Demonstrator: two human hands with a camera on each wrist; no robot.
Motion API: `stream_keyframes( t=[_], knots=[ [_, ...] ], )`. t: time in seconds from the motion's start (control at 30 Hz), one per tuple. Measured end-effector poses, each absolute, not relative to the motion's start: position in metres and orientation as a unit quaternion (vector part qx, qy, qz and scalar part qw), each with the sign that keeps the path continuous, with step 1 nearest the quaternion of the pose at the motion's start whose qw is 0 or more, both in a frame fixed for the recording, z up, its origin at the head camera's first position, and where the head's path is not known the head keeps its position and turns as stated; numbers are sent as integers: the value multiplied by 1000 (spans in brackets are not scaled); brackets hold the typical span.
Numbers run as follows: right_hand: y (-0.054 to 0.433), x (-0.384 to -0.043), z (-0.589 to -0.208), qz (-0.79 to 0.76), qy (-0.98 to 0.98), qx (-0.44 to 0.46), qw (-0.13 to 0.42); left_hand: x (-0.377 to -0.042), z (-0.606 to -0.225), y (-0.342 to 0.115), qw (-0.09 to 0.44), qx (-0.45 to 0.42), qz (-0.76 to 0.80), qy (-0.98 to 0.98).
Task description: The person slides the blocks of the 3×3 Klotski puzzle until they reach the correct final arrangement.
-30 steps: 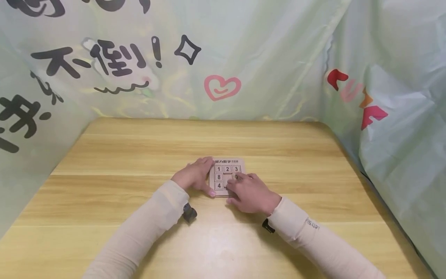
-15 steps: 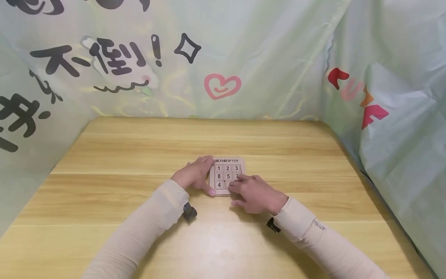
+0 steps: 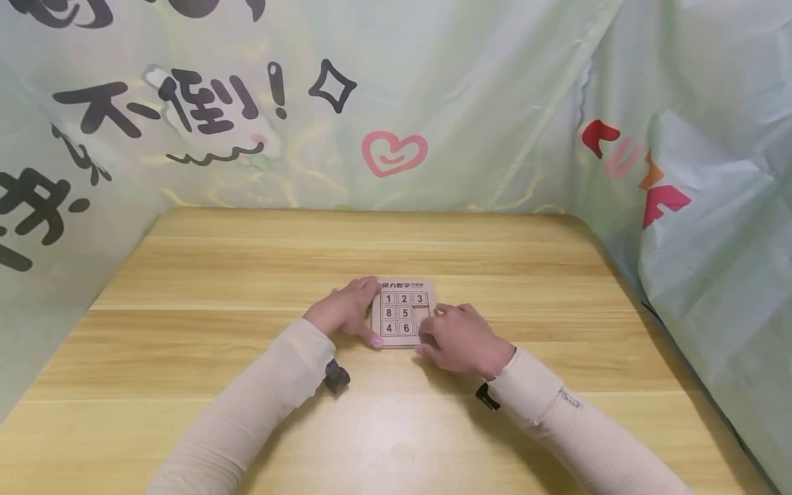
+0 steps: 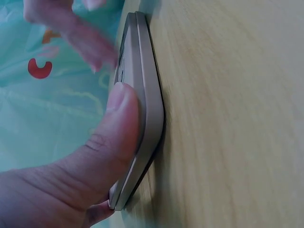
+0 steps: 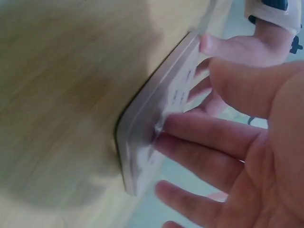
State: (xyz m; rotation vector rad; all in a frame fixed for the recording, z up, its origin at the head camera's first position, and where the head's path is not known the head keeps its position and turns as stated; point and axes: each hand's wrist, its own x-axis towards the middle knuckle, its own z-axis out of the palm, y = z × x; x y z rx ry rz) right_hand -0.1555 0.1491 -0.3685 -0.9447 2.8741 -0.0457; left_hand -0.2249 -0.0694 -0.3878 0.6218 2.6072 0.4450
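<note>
A square sliding number puzzle (image 3: 405, 313) lies flat on the wooden table. Its rows read 1 2 3, then 8 5 and a bare slot, then 4 6 and a lower-right tile covered by fingers. My left hand (image 3: 348, 309) grips the board's left side, the thumb (image 4: 121, 107) against its near corner and the other fingers at the far one. Over the lower right of the puzzle is my right hand (image 3: 467, 340). In the right wrist view, two of its fairly straight fingers (image 5: 199, 152) touch the tile face, with the thumb raised off the board.
The light wooden table (image 3: 383, 426) extends all around the puzzle. A pale green printed curtain (image 3: 482, 103) hangs behind it and along both sides. Small dark wrist cameras (image 3: 336, 378) sit at both sleeve cuffs.
Tile 5 has moved up into the centre, and 6 now shows at bottom middle. The middle-right slot, where 7 was, is now bare. My right hand has shifted slightly right; the left has stayed.
</note>
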Motion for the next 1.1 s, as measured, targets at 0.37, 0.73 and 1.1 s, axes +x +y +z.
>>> stream_keyframes(
  t=[0.37, 0.73, 1.1],
  knots=[
    [145, -160, -372, -29, 950, -306, 47, -223, -389, -67, 211, 231, 152, 938],
    [149, -155, -380, -21, 944, -320, 74, -225, -391, -69, 205, 229, 160, 938],
    [153, -156, -374, -22, 944, -325, 47, -225, -389, -70, 204, 224, 160, 940]
  ],
)
